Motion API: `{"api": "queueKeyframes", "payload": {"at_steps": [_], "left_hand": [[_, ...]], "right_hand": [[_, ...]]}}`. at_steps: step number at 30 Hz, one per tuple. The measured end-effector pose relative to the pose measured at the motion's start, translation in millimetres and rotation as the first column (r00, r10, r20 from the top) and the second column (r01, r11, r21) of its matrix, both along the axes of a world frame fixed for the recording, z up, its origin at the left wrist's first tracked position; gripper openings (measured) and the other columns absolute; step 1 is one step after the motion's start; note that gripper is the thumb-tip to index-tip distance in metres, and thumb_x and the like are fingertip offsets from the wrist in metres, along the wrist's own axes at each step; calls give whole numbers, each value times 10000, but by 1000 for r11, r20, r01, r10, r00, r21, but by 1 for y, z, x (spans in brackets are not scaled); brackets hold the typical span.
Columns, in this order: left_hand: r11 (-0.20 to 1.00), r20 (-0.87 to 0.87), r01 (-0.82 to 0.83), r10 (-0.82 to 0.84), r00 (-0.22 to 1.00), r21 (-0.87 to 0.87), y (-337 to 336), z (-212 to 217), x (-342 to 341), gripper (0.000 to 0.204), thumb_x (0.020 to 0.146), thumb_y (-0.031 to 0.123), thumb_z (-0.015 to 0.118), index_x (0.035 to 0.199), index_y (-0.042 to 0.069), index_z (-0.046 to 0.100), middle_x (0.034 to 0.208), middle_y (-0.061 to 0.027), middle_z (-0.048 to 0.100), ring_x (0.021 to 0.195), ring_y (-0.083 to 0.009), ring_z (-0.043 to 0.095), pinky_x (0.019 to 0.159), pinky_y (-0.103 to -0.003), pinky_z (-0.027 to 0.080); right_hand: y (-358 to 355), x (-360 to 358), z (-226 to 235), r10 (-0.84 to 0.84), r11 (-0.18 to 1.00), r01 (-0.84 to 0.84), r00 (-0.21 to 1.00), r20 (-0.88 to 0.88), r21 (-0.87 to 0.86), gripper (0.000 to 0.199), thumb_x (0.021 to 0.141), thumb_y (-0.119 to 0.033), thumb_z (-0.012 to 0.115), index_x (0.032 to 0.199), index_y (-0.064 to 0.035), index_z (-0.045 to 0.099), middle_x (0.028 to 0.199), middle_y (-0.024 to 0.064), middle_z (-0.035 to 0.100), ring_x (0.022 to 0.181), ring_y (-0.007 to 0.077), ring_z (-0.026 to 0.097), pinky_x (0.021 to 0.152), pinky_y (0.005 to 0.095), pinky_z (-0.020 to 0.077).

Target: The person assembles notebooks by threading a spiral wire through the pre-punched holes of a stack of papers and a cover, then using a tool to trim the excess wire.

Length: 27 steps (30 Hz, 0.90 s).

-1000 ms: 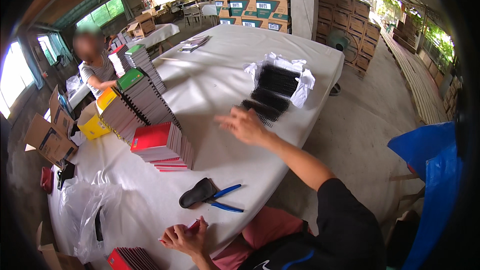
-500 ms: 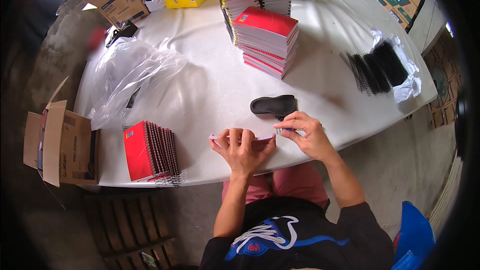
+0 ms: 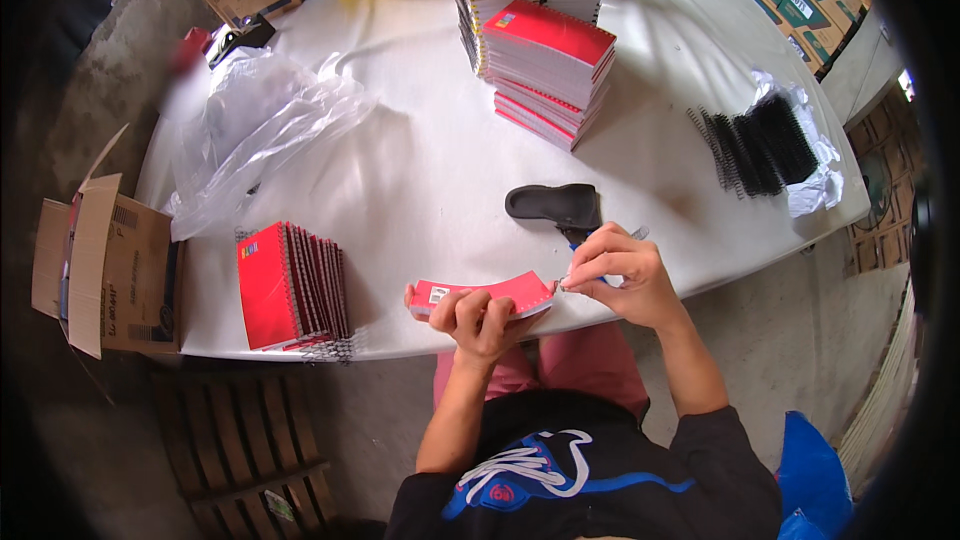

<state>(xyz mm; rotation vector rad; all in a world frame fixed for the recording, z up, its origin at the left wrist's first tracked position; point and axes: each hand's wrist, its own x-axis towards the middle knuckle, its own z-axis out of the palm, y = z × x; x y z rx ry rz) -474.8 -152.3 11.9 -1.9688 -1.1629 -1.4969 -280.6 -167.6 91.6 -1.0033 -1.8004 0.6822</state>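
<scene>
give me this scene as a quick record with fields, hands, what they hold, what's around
left hand: grips the red notebook at the table edge
right hand: pinches the notebook's right end
table: white, covered
near hands: black pliers with blue handles
left: row of red notebooks on edge, clear plastic bag, open cardboard box
centre back: stack of red notebooks
right: black spiral coils on white wrapping

Your single head-worn fisheye camera looks steeply down from above your chest, facing forward across the white table [image 3: 420, 170]. Your near table edge sits close below; far boxes curve toward the rim.
</scene>
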Motion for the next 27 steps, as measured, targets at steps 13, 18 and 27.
{"api": "queueKeyframes", "payload": {"at_steps": [13,18,27], "left_hand": [[999,-56,43,-42,998,19,-8,10,-14,337,671,493,704,656,266,455,834,56,411,902,-184,383,918,-630,232],[998,26,40,-39,999,-43,-4,16,-6,404,601,487,740,660,211,451,841,35,435,922,-190,405,883,-592,241],[779,-64,-20,-26,998,-626,8,36,-1,549,491,545,792,699,133,495,852,-23,463,948,-258,418,913,-478,232]], "right_hand": [[-4,-7,9,95,991,-102,992,83,82,280,611,62,729,828,-115,723,813,-9,643,773,156,559,688,276,473],[-4,-6,8,85,995,-90,993,84,52,266,612,57,729,819,-111,725,809,-4,657,790,156,575,701,281,482],[1,-8,3,35,994,-15,982,184,-108,226,729,-40,715,950,-81,703,792,49,684,698,190,596,655,296,495]]}}
